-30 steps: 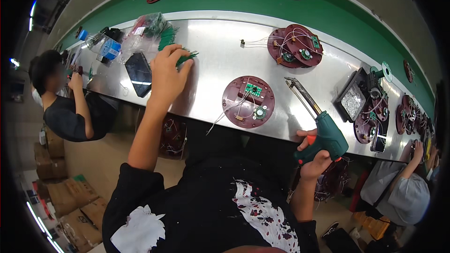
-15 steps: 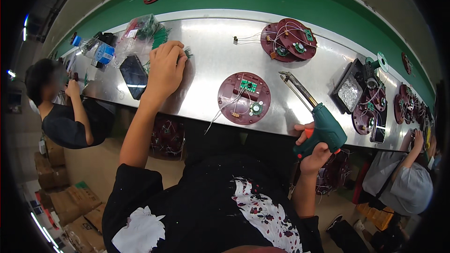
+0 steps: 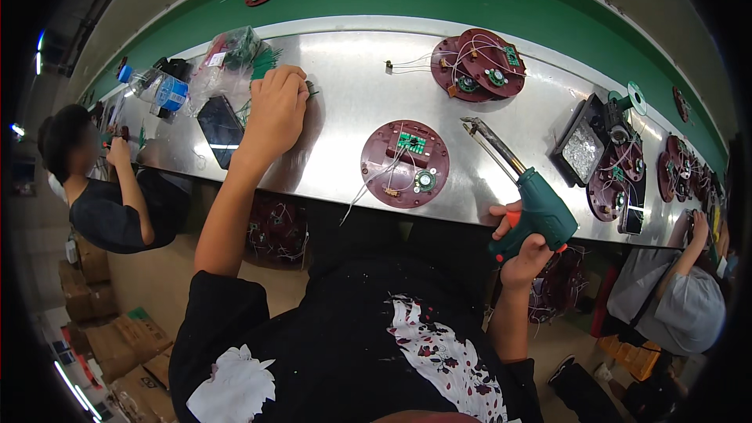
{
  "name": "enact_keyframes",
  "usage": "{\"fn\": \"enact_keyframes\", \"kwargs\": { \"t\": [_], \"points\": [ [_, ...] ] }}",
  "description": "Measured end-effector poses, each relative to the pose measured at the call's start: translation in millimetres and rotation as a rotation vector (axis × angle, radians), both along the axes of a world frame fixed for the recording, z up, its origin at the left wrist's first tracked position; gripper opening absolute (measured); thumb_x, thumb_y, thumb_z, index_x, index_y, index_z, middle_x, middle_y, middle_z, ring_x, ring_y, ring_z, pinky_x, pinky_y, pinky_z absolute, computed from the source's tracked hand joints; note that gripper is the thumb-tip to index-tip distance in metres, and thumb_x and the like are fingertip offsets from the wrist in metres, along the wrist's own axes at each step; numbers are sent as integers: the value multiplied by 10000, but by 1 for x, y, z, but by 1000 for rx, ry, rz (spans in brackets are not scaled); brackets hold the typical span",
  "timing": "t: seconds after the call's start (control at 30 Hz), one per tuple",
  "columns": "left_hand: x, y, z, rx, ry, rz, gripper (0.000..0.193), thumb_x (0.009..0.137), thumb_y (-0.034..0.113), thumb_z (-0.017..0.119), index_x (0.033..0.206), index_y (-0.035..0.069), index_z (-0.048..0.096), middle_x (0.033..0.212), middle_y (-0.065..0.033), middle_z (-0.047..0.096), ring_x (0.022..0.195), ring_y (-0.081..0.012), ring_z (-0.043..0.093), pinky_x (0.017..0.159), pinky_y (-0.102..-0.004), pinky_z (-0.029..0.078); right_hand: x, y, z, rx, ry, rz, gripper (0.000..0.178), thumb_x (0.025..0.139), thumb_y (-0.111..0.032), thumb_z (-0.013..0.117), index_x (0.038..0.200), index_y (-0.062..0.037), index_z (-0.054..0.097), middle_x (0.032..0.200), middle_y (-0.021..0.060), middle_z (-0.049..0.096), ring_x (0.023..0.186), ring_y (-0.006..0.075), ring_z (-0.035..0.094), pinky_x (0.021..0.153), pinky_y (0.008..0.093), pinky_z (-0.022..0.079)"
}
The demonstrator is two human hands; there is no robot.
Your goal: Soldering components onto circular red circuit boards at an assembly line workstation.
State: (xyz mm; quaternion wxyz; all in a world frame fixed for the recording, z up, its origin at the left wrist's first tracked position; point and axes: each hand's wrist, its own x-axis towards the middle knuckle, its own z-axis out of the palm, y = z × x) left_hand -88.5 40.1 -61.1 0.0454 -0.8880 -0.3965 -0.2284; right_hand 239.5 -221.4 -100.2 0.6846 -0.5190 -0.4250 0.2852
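My right hand (image 3: 523, 265) is wrapped round the grip of a green soldering gun (image 3: 548, 210) with an orange trigger. Its metal tip points up and left, above the metal bench. Over a pile of thin green wires (image 3: 265, 63), my left hand (image 3: 277, 113) has its fingers curled and pressed together. Wire ends stick out past the knuckles; the fingertips are hidden, so what they pinch cannot be made out. Between my hands lies a round maroon plate (image 3: 376, 180) carrying a green circuit board (image 3: 412, 143), a small round speaker-like part (image 3: 425, 181) and loose white wires.
Two overlapping maroon plates (image 3: 501, 47) with wires lie farther back. Left stand a phone (image 3: 220, 130), a plastic bag (image 3: 223, 59) and a water bottle (image 3: 170, 94). Rightward are a black tray (image 3: 583, 147), a solder spool (image 3: 636, 99) and more plates. Co-workers sit at both ends.
My left hand's fingers have curled slightly over the green wires. The soldering gun stays in my right hand, almost still. The whole view has shifted a little.
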Motion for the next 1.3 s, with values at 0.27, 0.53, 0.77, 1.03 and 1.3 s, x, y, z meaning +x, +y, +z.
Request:
{"fn": "enact_keyframes", "kwargs": {
  "t": [0.27,0.53,0.77,1.03,1.3],
  "points": [
    [50,-49,34,-249,-282,-112,127,915,66,673,1028,54,614,976,-74,659,962,-265,614,934,-406,376,-4,-2,-1,-52,-72,18,861,975,-703,494,1326,80,563,1058,178,701,699,148,601,604,264,470],
    [96,-75,22,-323,-443,-276,294,846,69,766,1113,65,641,862,-24,724,923,-216,669,1027,-386,380,-12,-8,-8,-83,-143,60,836,949,-698,549,1253,78,624,1065,139,700,737,153,621,634,283,493],
    [100,-76,19,-386,-342,-280,294,843,70,762,1110,63,639,840,-6,737,816,-167,689,1065,-387,364,-2,-16,-20,-131,-214,152,820,936,-679,589,1257,75,619,1064,129,695,764,159,638,649,285,507],
    [103,-76,18,-390,-373,-264,254,828,62,747,1062,66,652,852,-21,748,863,-184,677,1054,-384,368,-4,-11,-16,-135,-194,117,808,916,-668,635,1234,74,633,1030,116,699,750,155,638,652,278,511],
    [104,-76,18,-416,-379,-254,238,820,64,743,1039,65,651,854,-22,748,868,-189,670,1040,-388,368,-2,-3,-13,-77,-283,89,748,888,-664,691,1021,72,673,823,67,677,677,133,651,611,263,502]
  ]
}}
